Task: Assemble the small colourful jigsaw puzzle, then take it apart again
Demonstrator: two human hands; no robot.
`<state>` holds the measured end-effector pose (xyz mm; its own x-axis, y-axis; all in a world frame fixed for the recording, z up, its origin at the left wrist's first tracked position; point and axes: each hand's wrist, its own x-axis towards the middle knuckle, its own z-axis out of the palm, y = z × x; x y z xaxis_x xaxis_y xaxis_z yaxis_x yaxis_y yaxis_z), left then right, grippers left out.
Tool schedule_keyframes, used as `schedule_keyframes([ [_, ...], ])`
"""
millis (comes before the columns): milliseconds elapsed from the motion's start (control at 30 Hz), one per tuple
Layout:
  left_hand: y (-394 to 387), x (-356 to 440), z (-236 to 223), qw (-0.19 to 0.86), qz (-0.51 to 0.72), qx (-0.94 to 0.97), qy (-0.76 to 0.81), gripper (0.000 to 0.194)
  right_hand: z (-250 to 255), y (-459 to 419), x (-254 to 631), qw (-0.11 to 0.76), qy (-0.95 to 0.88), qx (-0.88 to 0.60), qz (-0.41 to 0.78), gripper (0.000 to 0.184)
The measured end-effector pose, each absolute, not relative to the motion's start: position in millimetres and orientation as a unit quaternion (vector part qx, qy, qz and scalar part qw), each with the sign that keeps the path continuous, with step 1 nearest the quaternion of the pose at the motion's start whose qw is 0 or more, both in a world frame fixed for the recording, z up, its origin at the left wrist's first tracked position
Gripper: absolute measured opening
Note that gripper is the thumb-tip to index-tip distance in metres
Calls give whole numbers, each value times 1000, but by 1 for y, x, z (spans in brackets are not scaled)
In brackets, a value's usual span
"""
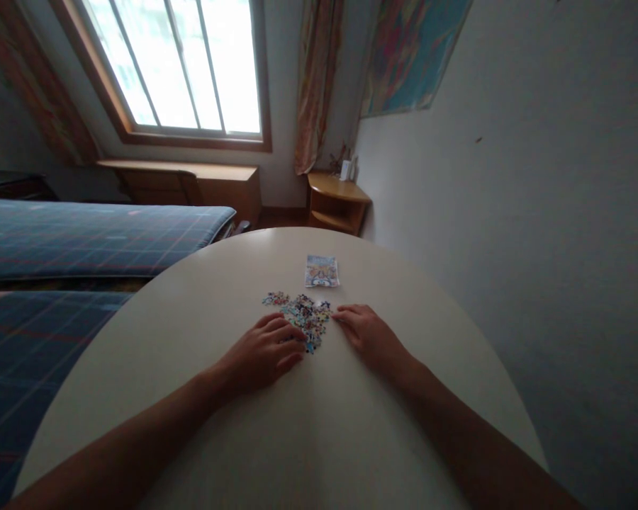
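A loose heap of small jigsaw puzzle pieces [307, 315] in mixed colours lies on the round white table [404, 283]. A smaller cluster of pieces [275, 298] sits at its upper left. My left hand [271, 347] rests palm down at the heap's left side, its fingers apart and their tips over some of the pieces. At the right edge of the heap, my right hand [373, 338] lies with fingers stretched towards the pieces, the tips close to or touching the outermost ones. Beyond the heap is a small printed picture sheet or packet [322, 271].
A bed with a blue plaid mattress [85, 241] stands to the left of the table. A white wall [536, 212] runs along the right. Behind are a wooden corner shelf [337, 188], a long wooden desk [223, 173] and a bright window [191, 64].
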<state>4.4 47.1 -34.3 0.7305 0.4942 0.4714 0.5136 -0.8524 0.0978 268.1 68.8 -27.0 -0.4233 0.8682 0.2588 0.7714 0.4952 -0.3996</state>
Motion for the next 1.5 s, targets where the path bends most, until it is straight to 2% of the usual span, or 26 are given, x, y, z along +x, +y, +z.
schedule_keyframes([
  [233,36,12,-27,18,-285,-926,-248,14,-28,74,271,247,-806,-525,114,33],
  [433,35,9,-31,25,-256,-917,-304,17,-20,69,274,197,-818,-528,113,21],
  [767,39,6,-36,23,-259,-907,-331,18,-16,53,263,176,-821,-534,98,26],
  [1000,41,9,-33,16,-233,-919,-317,13,-14,48,266,172,-804,-560,105,13],
  [1300,42,6,-31,41,-239,-922,-301,14,-24,57,275,223,-800,-537,149,21],
  [1500,46,3,-27,63,-285,-902,-319,12,-20,57,287,226,-801,-523,183,29],
])
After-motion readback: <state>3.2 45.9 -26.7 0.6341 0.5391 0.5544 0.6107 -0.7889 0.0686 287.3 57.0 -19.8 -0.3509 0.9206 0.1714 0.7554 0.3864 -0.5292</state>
